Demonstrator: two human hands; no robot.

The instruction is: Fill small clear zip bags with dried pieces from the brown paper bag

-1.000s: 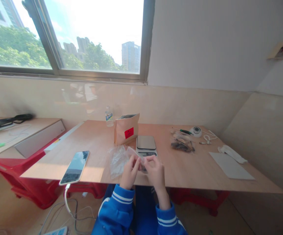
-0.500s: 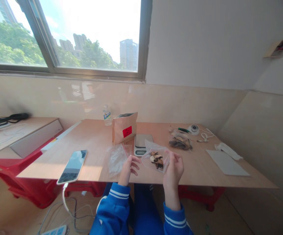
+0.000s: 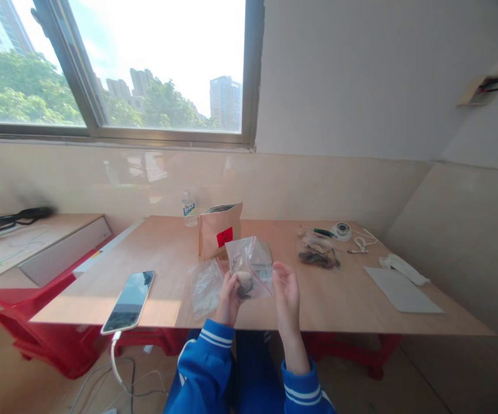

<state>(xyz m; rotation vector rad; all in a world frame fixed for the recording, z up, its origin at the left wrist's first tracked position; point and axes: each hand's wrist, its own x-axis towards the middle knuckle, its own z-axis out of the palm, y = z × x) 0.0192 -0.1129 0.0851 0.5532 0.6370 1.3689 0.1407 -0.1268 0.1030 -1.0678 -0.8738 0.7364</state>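
My left hand (image 3: 229, 299) is closed on the lower part of a small clear zip bag (image 3: 251, 265) with dark and pale pieces at its bottom, held upright above the table's near edge. My right hand (image 3: 287, 296) hovers just right of the bag, fingers apart and loosely curled, holding nothing. Behind the bag stands a brown paper pouch (image 3: 219, 229) with a red label, and a kitchen scale (image 3: 268, 252) is mostly hidden by the bag. An empty clear bag (image 3: 206, 283) lies on the table by my left hand.
A phone (image 3: 129, 301) on a white cable lies at the table's (image 3: 339, 305) left front. A small bottle (image 3: 189, 208) stands at the back. To the right are a filled clear bag (image 3: 318, 253), a screwdriver (image 3: 324, 232), a round white device (image 3: 343, 231), a grey sheet (image 3: 402, 290).
The bag passed from my right hand to my left and now stands upright. My right hand let go and opened beside it.
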